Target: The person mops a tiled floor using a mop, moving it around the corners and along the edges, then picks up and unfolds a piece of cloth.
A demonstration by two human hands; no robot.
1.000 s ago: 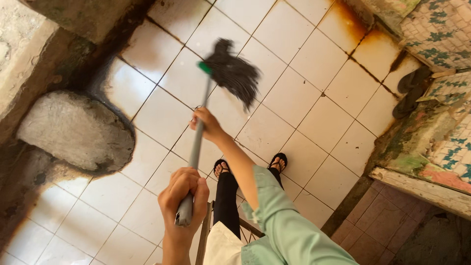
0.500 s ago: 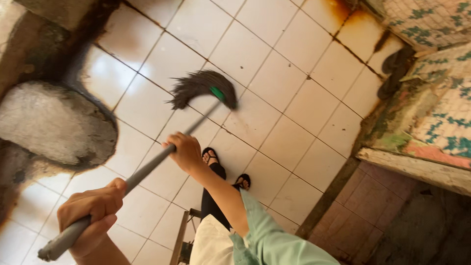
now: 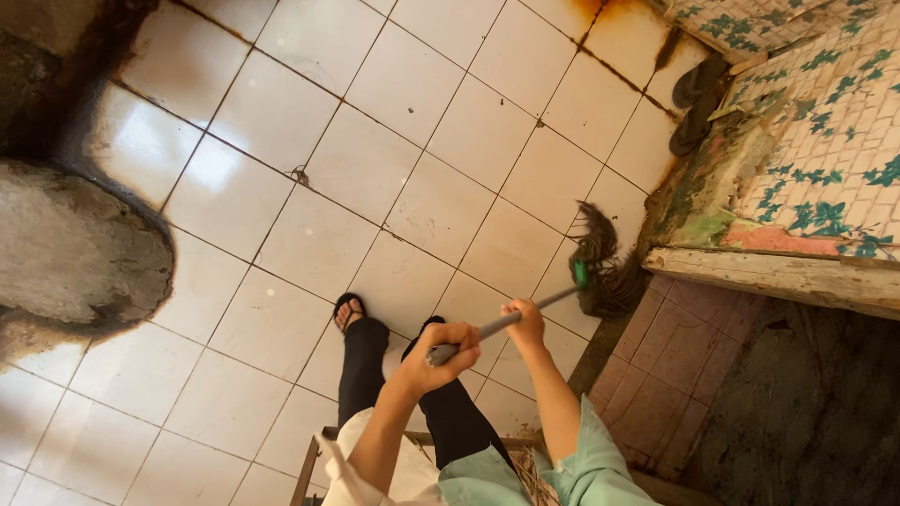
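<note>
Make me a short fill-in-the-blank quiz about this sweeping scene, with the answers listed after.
1. Both hands, left hand and right hand, grip the broom's ____ handle.
2. The broom head rests at the edge of the ____ tiled floor.
3. The collar joining the handle to the bristles is ____.

Answers: grey; white; green
</note>
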